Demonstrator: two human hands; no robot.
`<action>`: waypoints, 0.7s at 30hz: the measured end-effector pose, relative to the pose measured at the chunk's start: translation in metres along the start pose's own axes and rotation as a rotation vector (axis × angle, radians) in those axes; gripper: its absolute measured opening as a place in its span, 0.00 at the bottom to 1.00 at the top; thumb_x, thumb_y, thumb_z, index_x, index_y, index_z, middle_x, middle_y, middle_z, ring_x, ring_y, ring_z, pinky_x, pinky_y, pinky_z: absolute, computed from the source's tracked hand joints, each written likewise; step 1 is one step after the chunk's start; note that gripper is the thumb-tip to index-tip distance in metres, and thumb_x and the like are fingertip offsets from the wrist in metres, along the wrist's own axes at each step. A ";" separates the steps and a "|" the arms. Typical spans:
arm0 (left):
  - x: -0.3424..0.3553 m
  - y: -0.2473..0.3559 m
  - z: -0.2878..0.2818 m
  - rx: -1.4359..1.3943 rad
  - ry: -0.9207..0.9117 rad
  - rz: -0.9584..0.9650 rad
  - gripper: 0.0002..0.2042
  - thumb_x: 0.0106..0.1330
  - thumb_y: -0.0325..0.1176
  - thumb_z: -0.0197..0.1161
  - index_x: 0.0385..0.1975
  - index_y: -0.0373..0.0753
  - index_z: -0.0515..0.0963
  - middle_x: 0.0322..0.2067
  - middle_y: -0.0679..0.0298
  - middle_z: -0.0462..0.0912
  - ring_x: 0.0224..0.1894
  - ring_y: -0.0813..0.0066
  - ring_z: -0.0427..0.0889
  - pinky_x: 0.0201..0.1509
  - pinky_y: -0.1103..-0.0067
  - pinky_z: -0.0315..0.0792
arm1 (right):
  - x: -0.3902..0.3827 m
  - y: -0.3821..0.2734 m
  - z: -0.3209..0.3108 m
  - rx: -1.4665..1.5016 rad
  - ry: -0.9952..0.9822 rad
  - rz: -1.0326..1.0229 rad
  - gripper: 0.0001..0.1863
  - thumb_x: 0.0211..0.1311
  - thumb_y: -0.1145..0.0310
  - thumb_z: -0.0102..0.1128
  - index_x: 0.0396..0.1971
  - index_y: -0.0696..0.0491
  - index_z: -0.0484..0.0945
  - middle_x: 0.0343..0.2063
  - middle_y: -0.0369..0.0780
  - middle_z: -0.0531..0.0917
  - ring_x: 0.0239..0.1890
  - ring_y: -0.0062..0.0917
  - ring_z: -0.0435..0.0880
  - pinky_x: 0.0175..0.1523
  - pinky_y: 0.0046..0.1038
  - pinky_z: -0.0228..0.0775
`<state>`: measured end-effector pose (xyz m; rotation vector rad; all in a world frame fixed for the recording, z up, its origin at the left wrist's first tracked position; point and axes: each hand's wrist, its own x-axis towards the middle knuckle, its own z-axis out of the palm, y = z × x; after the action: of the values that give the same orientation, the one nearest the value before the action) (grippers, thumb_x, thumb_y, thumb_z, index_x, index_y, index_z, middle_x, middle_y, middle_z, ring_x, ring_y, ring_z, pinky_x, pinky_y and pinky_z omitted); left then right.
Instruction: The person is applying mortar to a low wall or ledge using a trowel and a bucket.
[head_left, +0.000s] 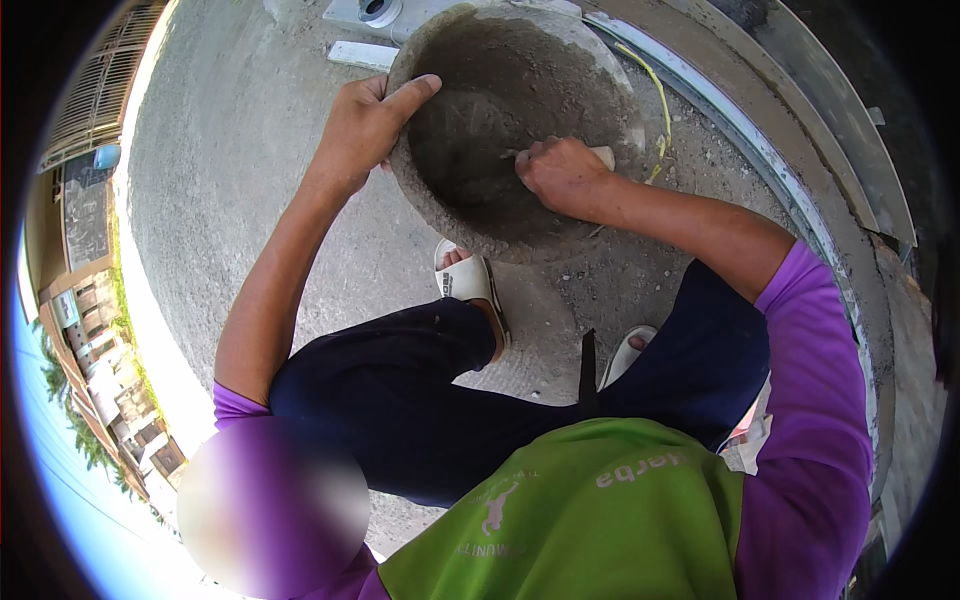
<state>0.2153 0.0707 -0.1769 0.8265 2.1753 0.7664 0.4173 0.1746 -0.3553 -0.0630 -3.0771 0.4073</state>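
Observation:
A round, mortar-crusted basin (470, 235) fills the upper middle of the head view, tilted, its dark inside showing a thin coat of residue. My left hand (375, 125) grips the basin's left rim, thumb over the edge. Inside, toward the right, my right hand (560, 175) is closed around a tool with a pale handle (603, 156); its working end is mostly hidden, with only a thin metal bit showing by my knuckles. My sandalled feet are below the basin.
White boards (362, 57) with a white ring-like fitting (380, 10) lie behind the basin. A yellow cord (660, 100) runs along its right. Curved metal strips and a mortar-covered ledge (800, 120) border the right. Rough concrete surrounds my feet; buildings stand far left.

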 end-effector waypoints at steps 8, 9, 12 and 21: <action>-0.011 0.006 0.021 0.204 -0.034 0.319 0.22 0.69 0.51 0.68 0.30 0.33 0.83 0.22 0.67 0.81 0.25 0.83 0.78 0.31 0.79 0.74 | 0.010 0.038 -0.026 -0.032 0.155 0.312 0.13 0.63 0.68 0.55 0.40 0.56 0.84 0.45 0.54 0.84 0.44 0.47 0.86 0.44 0.42 0.80; -0.010 0.007 0.023 0.256 -0.075 0.316 0.23 0.70 0.52 0.67 0.33 0.31 0.84 0.24 0.64 0.84 0.28 0.79 0.82 0.35 0.77 0.77 | 0.007 0.030 -0.015 0.047 0.031 0.298 0.12 0.63 0.68 0.55 0.40 0.56 0.84 0.44 0.54 0.84 0.44 0.46 0.86 0.44 0.42 0.80; -0.013 0.008 0.019 0.235 -0.103 0.304 0.23 0.70 0.52 0.67 0.35 0.31 0.85 0.26 0.61 0.86 0.30 0.77 0.84 0.37 0.77 0.79 | -0.027 -0.007 0.011 0.016 -0.193 0.169 0.12 0.62 0.68 0.55 0.38 0.57 0.84 0.41 0.53 0.85 0.43 0.45 0.87 0.44 0.42 0.81; -0.003 0.018 0.033 0.306 -0.092 0.333 0.23 0.71 0.50 0.66 0.38 0.29 0.85 0.28 0.58 0.88 0.31 0.73 0.87 0.41 0.75 0.80 | -0.024 -0.002 0.006 0.005 -0.088 0.274 0.10 0.62 0.70 0.56 0.32 0.53 0.87 0.37 0.49 0.88 0.41 0.42 0.89 0.46 0.41 0.82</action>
<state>0.2471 0.0888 -0.1831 1.3778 2.1273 0.5418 0.4406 0.1695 -0.3616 -0.4838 -3.1608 0.4390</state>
